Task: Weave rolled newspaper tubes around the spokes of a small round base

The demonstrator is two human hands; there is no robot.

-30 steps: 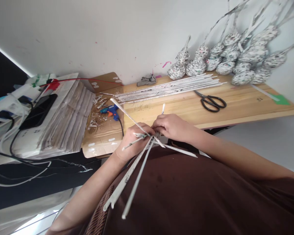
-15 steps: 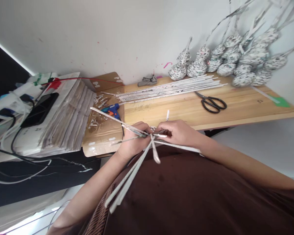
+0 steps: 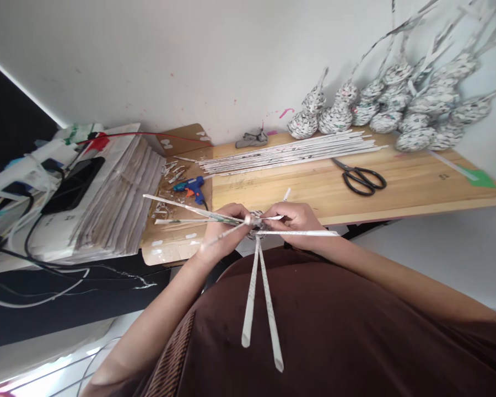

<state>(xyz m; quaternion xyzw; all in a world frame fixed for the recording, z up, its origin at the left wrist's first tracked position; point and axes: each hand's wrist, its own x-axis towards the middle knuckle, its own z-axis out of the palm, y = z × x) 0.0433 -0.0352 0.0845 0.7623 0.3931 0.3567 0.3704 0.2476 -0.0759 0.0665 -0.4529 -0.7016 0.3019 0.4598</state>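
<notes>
Between my two hands, close to my body at the table's front edge, is a small woven newspaper piece with rolled paper tubes sticking out all round. My left hand is closed on its left side. My right hand pinches at its right side, fingers around a short tube end. Two paper tubes point down towards my lap. One tube reaches right across my right hand, and others fan out to the left. The far side of the weave is partly hidden by my fingers.
Loose paper tubes lie along the wooden board, with black-handled scissors to their right. Gourd-shaped woven pieces stand at the back right. A blue glue gun, a newspaper stack and a phone are left.
The woven piece has turned in my hands: the tubes that slanted down left now point straight down and spread apart. Both hands stay on it, and the view has shifted slightly.
</notes>
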